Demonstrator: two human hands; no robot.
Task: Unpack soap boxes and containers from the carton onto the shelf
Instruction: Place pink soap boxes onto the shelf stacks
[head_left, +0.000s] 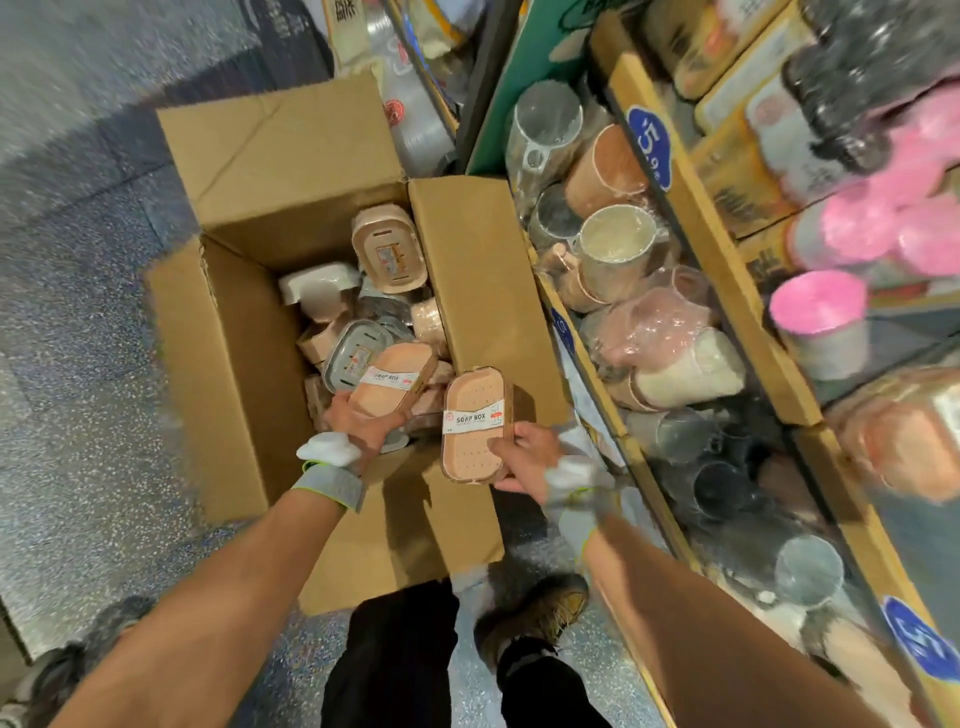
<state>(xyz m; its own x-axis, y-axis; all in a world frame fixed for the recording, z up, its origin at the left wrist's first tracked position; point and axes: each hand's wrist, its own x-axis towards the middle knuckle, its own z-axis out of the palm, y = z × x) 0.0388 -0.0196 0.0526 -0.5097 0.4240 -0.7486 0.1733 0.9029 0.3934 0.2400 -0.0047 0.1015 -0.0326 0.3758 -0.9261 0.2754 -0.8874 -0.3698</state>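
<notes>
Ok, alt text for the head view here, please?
The left hand grips a peach soap box over an open carton of more; the right hand holds a second soap box beside it. A shelf of wrapped cups stands on the right.

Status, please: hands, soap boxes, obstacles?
Left hand grips peach plastic soap box in brown cardboard carton. Right hand holds second peach soap box. Wooden shelf crowded.

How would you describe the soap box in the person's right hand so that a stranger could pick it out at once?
Find the open cardboard carton on the floor. By its right flap, the right hand holds a peach soap box. Unlike the smooth-faced soap box in the left hand, its face is dotted with small holes.
</notes>
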